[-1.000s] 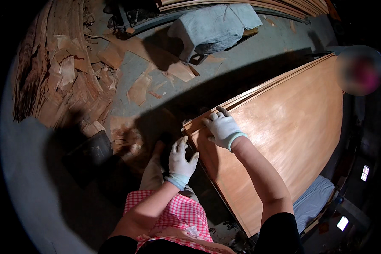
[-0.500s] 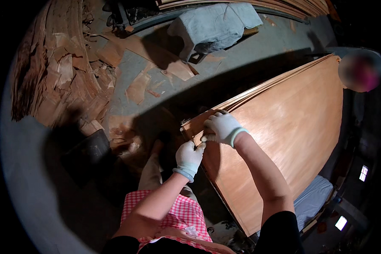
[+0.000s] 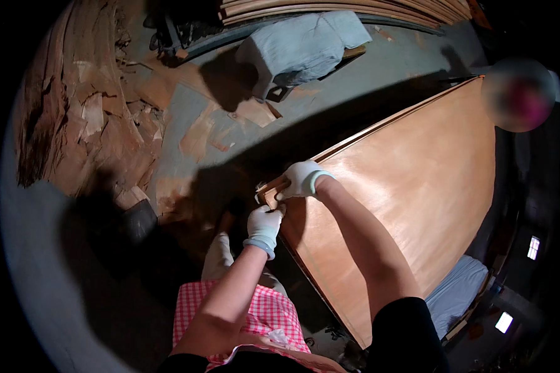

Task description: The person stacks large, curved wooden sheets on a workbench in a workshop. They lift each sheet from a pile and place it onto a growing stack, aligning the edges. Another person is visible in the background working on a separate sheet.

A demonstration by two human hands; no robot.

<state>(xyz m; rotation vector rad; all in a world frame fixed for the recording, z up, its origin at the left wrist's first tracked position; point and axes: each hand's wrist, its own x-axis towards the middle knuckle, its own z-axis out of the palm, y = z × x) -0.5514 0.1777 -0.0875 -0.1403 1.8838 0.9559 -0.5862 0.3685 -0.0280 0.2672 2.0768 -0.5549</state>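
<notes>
A large, smooth, light-brown plywood sheet point(image 3: 410, 180) lies on top of a stack, its near-left corner beside both hands. My left hand point(image 3: 265, 225), in a white knit glove, is closed on the sheet's near edge by that corner, the thumb pointing toward the other hand. Just above and to the right, my right hand point(image 3: 303, 178), gloved alike, has its fingers bent over the far edge next to the corner. What the fingertips do beneath the sheet is hidden. A narrow strip of the wood layers shows between the two hands.
Torn veneer scraps point(image 3: 99, 137) are heaped at the left. A cloth-covered block point(image 3: 305, 50) stands on the floor beyond the sheet, with stacked boards point(image 3: 348, 11) behind it. A person point(image 3: 519, 96) is at the sheet's far right end. Grey sheeting point(image 3: 457, 295) lies beside the stack.
Both hands have shifted slightly left with the sheet's corner. The loose layers along the far edge now lie closer together. The whole view has also moved a little.
</notes>
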